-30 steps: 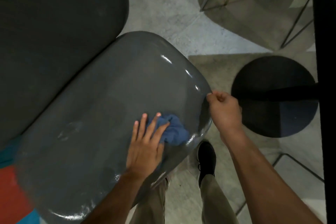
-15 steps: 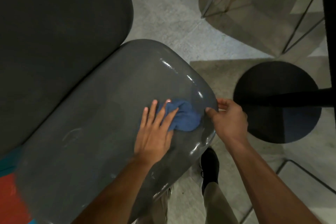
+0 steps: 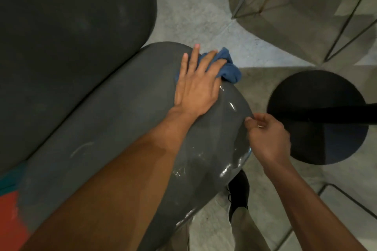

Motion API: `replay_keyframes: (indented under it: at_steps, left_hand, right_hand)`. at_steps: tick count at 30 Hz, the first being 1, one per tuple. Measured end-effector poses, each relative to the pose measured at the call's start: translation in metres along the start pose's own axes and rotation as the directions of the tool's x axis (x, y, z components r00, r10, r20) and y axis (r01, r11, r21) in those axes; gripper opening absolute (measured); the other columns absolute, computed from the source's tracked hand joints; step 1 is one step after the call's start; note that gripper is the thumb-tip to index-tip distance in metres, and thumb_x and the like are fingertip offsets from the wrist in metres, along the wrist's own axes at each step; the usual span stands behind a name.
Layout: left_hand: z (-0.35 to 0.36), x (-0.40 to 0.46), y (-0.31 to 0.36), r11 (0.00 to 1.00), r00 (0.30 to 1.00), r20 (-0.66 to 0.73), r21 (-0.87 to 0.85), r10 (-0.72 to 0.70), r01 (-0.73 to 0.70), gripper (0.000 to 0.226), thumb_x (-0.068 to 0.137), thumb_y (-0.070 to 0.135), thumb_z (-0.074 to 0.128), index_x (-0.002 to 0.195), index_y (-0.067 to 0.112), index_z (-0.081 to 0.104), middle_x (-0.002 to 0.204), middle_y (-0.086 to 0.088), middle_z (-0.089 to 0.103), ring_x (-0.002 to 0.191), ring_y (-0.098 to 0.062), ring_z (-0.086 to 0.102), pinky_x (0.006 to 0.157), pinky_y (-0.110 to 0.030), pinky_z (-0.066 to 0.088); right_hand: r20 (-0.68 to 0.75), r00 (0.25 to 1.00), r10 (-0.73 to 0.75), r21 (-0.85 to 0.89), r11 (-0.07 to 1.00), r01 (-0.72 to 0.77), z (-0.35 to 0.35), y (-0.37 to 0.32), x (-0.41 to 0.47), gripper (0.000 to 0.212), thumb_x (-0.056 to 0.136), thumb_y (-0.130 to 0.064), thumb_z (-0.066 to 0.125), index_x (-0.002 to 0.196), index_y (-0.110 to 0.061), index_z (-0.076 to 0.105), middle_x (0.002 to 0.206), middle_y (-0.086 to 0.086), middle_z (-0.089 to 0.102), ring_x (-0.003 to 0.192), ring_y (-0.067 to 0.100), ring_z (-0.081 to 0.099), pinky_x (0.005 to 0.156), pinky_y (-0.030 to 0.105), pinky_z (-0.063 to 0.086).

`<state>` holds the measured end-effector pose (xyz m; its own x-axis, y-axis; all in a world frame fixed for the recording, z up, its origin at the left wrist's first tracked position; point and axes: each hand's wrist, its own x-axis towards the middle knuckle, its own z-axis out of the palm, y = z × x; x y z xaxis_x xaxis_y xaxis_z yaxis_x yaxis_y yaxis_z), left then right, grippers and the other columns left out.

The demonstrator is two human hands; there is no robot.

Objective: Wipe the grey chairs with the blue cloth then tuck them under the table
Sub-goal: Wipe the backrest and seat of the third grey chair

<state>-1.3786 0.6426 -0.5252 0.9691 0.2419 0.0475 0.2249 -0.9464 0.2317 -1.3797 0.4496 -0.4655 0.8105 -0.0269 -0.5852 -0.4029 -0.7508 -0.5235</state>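
Head view: left hand (image 3: 197,85), laid flat, presses cloth (image 3: 228,67) onto chair (image 3: 122,128) at its 1 o'clock rim to wipe; right hand (image 3: 267,138) pinches the 3 o'clock edge, seemingly to steady it.

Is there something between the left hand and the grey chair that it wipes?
Only the blue cloth: the left hand presses it flat on the grey chair near the far edge. The right hand grips the chair's rim directly.
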Motion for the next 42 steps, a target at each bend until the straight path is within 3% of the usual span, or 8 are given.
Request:
replay_keyframes:
  at_steps: [8, 14, 18, 28, 33, 36, 39, 42]
  left_hand:
    - [-0.018, -0.08, -0.134, 0.89, 0.918, -0.038, 0.232, -0.395, 0.393, 0.057, 0.094, 0.03, 0.047, 0.15, 0.02, 0.048, 0.147, -0.013, 0.054, 0.144, -0.038, 0.041, 0.111, -0.058, 0.037]
    - [-0.04, -0.222, -0.155, 0.63, 0.638, 0.038, 0.212, -0.769, 0.747, 0.057, 0.09, 0.034, 0.04, 0.141, 0.014, 0.055, 0.134, -0.024, 0.058, 0.098, -0.049, 0.053, 0.082, -0.057, 0.041]
    - [-0.026, -0.162, -0.14, 0.553, 0.558, -0.068, 0.077, -0.827, 0.829, 0.054, 0.086, 0.028, 0.047, 0.136, 0.012, 0.06, 0.13, -0.024, 0.058, 0.096, -0.048, 0.055, 0.079, -0.054, 0.045]
    - [-0.013, -0.075, -0.023, 0.959, 0.96, -0.017, -0.045, -0.28, 0.279, 0.058, 0.09, 0.028, 0.047, 0.148, 0.033, 0.051, 0.154, 0.003, 0.045, 0.109, -0.028, 0.048, 0.087, -0.043, 0.039]
    - [-0.023, -0.2, -0.079, 0.98, 0.974, 0.115, 0.038, -0.197, 0.194, 0.063, 0.081, 0.028, 0.05, 0.143, 0.036, 0.052, 0.156, 0.008, 0.046, 0.11, -0.03, 0.053, 0.086, -0.042, 0.045]
    - [-0.041, -0.278, -0.13, 0.857, 0.858, 0.084, 0.154, -0.507, 0.491, 0.063, 0.077, 0.032, 0.046, 0.14, 0.031, 0.053, 0.147, -0.006, 0.053, 0.101, -0.039, 0.056, 0.082, -0.049, 0.047]
    - [-0.051, -0.293, -0.157, 0.559, 0.568, -0.012, 0.156, -0.823, 0.814, 0.054, 0.086, 0.03, 0.045, 0.138, 0.02, 0.055, 0.138, -0.02, 0.056, 0.098, -0.048, 0.052, 0.085, -0.062, 0.043]
    - [-0.035, -0.233, -0.157, 0.439, 0.443, -0.096, 0.067, -0.891, 0.896, 0.051, 0.087, 0.027, 0.047, 0.136, 0.018, 0.057, 0.139, -0.021, 0.057, 0.098, -0.049, 0.055, 0.086, -0.059, 0.044]
  right_hand:
    - [0.012, 1.0, -0.02, -0.049, 0.999, 0.021, 0.0, -0.006, -0.007, 0.031, 0.097, -0.03, 0.062, 0.127, -0.02, 0.065, 0.124, 0.002, 0.068, 0.097, 0.012, 0.054, 0.089, 0.033, 0.04]
    - [0.026, 0.997, -0.077, -0.222, 0.972, 0.081, 0.015, -0.011, -0.019, 0.055, 0.095, -0.034, 0.063, 0.147, -0.021, 0.047, 0.135, 0.016, 0.054, 0.12, 0.038, 0.053, 0.098, 0.045, 0.041]
    - [-0.035, 0.994, -0.107, -0.302, 0.949, 0.092, 0.033, -0.013, -0.033, 0.07, 0.093, -0.033, 0.065, 0.154, -0.014, 0.036, 0.136, 0.027, 0.044, 0.123, 0.047, 0.043, 0.104, 0.052, 0.037]
    - [-0.066, 0.993, -0.102, -0.394, 0.917, 0.069, 0.039, -0.012, -0.034, 0.073, 0.094, -0.035, 0.063, 0.156, -0.017, 0.029, 0.145, 0.024, 0.037, 0.131, 0.044, 0.037, 0.105, 0.053, 0.036]
    - [0.004, 0.996, -0.093, -0.401, 0.912, 0.087, 0.046, -0.023, -0.04, 0.092, 0.089, -0.041, 0.071, 0.158, -0.012, 0.017, 0.153, 0.025, 0.026, 0.134, 0.047, 0.028, 0.109, 0.056, 0.031]
    - [0.044, 0.995, -0.088, -0.432, 0.896, 0.098, 0.047, -0.023, -0.038, 0.103, 0.086, -0.05, 0.073, 0.159, -0.012, 0.01, 0.155, 0.023, 0.02, 0.136, 0.046, 0.025, 0.11, 0.057, 0.03]
    - [0.045, 0.992, -0.118, -0.488, 0.864, 0.125, 0.049, -0.02, -0.036, 0.11, 0.084, -0.055, 0.073, 0.159, -0.01, 0.005, 0.153, 0.024, 0.021, 0.133, 0.048, 0.028, 0.108, 0.059, 0.035]
    - [0.031, 0.992, -0.123, -0.5, 0.857, 0.122, 0.053, -0.019, -0.035, 0.111, 0.084, -0.054, 0.073, 0.159, -0.01, 0.004, 0.154, 0.025, 0.02, 0.133, 0.049, 0.028, 0.106, 0.061, 0.036]
